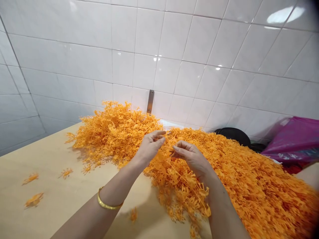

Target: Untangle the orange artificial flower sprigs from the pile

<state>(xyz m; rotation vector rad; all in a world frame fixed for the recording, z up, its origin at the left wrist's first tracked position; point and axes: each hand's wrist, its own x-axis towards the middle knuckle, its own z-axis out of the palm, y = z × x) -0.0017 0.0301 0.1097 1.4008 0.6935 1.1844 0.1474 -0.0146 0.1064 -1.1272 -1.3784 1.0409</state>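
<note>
Your left hand (151,146) has thumb and forefinger slightly apart; you seem to grip nothing there. Your right hand (194,157) curls thumb and forefinger close together; whether they pinch a strand, I cannot tell. Orange pieces (184,181) hang between your forearms and heap around both hands, with a few loose on the table (15,172) left of your bangle (107,205).

"What pose is visible?"
"The left forearm (113,191) and right forearm (220,202) reach forward, converging. The left hand (149,147) has its thumb and index fingertip slightly parted."
"And the right hand (194,157)?"
"Near the left hand, fingers curled toward the thumb."
</note>
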